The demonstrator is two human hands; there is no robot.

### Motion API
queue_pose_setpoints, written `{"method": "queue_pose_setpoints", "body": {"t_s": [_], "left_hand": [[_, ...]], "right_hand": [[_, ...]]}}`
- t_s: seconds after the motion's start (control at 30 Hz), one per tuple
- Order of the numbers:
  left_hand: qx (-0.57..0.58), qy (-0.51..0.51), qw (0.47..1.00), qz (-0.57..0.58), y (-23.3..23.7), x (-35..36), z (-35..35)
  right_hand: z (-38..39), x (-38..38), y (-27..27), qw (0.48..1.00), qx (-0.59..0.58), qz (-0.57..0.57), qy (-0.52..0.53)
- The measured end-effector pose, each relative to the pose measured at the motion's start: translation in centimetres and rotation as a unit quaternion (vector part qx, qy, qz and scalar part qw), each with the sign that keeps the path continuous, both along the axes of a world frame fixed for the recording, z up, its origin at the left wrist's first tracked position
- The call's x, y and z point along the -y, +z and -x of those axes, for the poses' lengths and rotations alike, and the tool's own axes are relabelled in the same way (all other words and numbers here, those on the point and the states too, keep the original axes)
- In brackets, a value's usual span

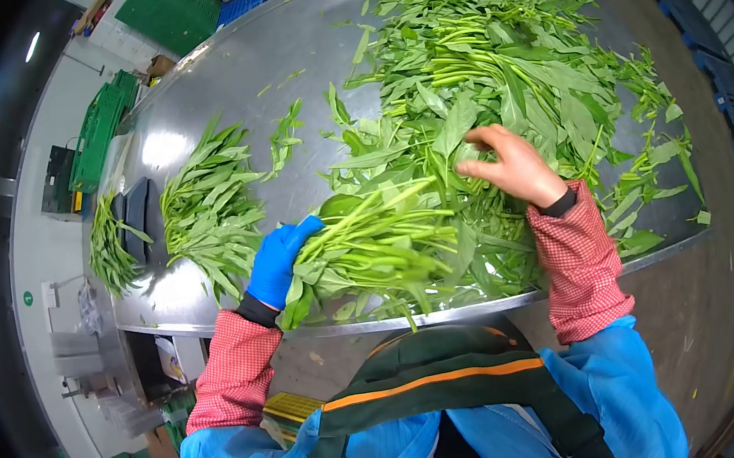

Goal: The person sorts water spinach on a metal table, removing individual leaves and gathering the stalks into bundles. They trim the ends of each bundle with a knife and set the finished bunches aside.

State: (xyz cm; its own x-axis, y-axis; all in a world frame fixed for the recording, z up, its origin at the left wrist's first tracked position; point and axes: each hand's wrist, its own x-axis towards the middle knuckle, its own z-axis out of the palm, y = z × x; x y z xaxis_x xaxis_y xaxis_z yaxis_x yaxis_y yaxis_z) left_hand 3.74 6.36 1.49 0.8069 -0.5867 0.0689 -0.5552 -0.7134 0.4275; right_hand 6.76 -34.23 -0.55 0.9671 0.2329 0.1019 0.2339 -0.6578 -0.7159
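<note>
My left hand [278,262], in a blue glove, is wrapped round a bunch of leafy green stems [377,241] near the table's front edge, the cut ends pointing right. My bare right hand [506,163] is over the large heap of greens [492,52], thumb and fingers apart, with leaves just left of its fingertips. Nothing is visibly gripped in it. Left of my gloved hand lies a separate bunch of greens [212,201] on the metal table [291,39].
Another small bunch [111,245] lies at the far left beside a dark object [137,219]. Green crates [97,124] stand beyond the table's left edge. Loose leaves [286,137] are scattered mid-table. Blue pallets [728,97] stand at the right.
</note>
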Motion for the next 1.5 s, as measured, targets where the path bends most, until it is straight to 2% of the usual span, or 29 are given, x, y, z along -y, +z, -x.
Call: {"method": "queue_pose_setpoints", "body": {"t_s": [0.03,0.1,0.17,0.23,0.3,0.33,0.37,0.43,0.47,0.5,0.53,0.57,0.63,0.7,0.73,0.83,0.87,0.9,0.93,0.97,1.03,1.13,1.17,1.23,1.3,1.37,1.4,1.47,1.5], "left_hand": [[0.026,-0.017,0.999,-0.023,0.8,0.7,0.1],[0.078,-0.054,0.993,-0.069,2.0,2.1,-0.1],[0.074,-0.065,0.993,-0.070,1.9,2.4,-0.5],[0.043,-0.041,0.994,-0.091,2.0,2.5,-0.5],[0.019,-0.027,0.999,-0.019,2.0,2.9,-0.3],[0.006,-0.021,1.000,0.017,2.0,2.9,-0.1],[-0.030,0.000,0.997,0.073,1.2,2.2,0.0],[-0.099,0.038,0.977,0.186,-1.7,0.5,0.0],[-0.273,0.113,0.880,0.372,-2.4,0.4,0.5],[-0.291,0.127,0.864,0.391,-3.1,0.2,0.3],[-0.311,0.141,0.846,0.409,-3.7,-0.2,0.1],[-0.330,0.156,0.827,0.427,-4.3,-0.4,0.0],[-0.420,0.170,0.750,0.482,-4.5,0.0,-0.4],[-0.484,0.164,0.689,0.514,-3.5,1.0,-0.6],[-0.518,0.182,0.652,0.523,-2.9,1.3,-0.7],[-0.534,0.167,0.654,0.509,-0.9,2.2,0.2],[-0.568,0.203,0.588,0.539,-1.5,2.0,0.2],[-0.576,0.195,0.579,0.543,-2.4,1.3,0.2],[-0.584,0.186,0.570,0.547,-3.5,0.3,0.2],[-0.592,0.176,0.563,0.550,-3.2,0.4,0.0],[-0.582,0.186,0.575,0.544,-2.5,0.2,0.4],[-0.583,0.200,0.573,0.540,-2.6,-0.1,0.6],[-0.584,0.215,0.569,0.537,-2.9,-0.1,0.6],[-0.590,0.243,0.561,0.528,-3.4,0.3,0.3],[-0.579,0.212,0.614,0.493,-3.3,1.5,0.0],[-0.561,0.201,0.650,0.472,-1.9,3.1,0.4],[-0.520,0.202,0.697,0.450,-3.3,2.6,0.1],[-0.315,0.151,0.896,0.273,-3.3,2.2,-0.1],[-0.196,0.124,0.957,0.172,-3.3,1.7,-0.2]], "right_hand": [[-0.4,-1.0,0.4,0.994,-0.020,-0.107,0.008],[0.0,-4.0,3.3,0.987,-0.110,-0.087,0.078],[0.1,-6.0,2.1,0.985,-0.036,-0.027,0.169],[0.7,-6.7,1.1,0.970,-0.087,-0.201,0.101],[0.1,-5.9,-0.2,0.947,-0.011,-0.318,-0.043],[0.1,-4.8,1.3,0.897,-0.081,-0.427,-0.081],[-0.4,-2.9,0.9,0.864,-0.089,-0.485,-0.106],[-1.1,0.5,-0.9,0.844,-0.113,-0.514,-0.106],[-1.2,0.1,-1.7,0.918,-0.123,-0.368,-0.081],[-1.1,-0.3,-2.5,0.967,-0.130,-0.211,-0.055],[-0.2,-1.4,-1.5,0.965,-0.184,-0.189,0.009],[0.6,-2.5,0.2,0.944,-0.225,-0.240,0.039],[1.3,-4.6,1.8,0.911,-0.245,-0.327,0.060],[0.7,-6.4,0.6,0.892,-0.247,-0.367,0.095],[0.6,-6.2,-0.1,0.927,-0.154,-0.334,0.078],[0.3,-5.2,-1.0,0.920,-0.138,-0.368,0.013],[0.3,-4.5,-0.9,0.926,-0.121,-0.357,-0.026],[0.1,-4.1,-1.0,0.923,-0.102,-0.356,-0.104],[-0.2,-3.2,-0.2,0.893,-0.149,-0.389,-0.171],[-0.6,-1.4,-1.0,0.851,-0.220,-0.455,-0.146],[-0.6,0.3,-1.5,0.826,-0.208,-0.506,-0.133],[-0.4,0.0,-0.2,0.887,-0.103,-0.431,-0.128],[-0.2,-0.9,1.3,0.932,-0.027,-0.348,-0.094],[0.6,-3.4,4.6,0.977,0.126,-0.170,-0.029],[1.1,-5.7,6.5,0.984,0.156,-0.088,0.022],[1.0,-7.8,5.4,0.982,0.069,-0.140,0.110],[0.1,-8.5,3.2,0.973,0.017,-0.160,0.166],[0.2,-8.1,0.6,0.960,-0.086,-0.232,0.130],[0.4,-7.8,-0.3,0.947,-0.138,-0.267,0.115]]}}
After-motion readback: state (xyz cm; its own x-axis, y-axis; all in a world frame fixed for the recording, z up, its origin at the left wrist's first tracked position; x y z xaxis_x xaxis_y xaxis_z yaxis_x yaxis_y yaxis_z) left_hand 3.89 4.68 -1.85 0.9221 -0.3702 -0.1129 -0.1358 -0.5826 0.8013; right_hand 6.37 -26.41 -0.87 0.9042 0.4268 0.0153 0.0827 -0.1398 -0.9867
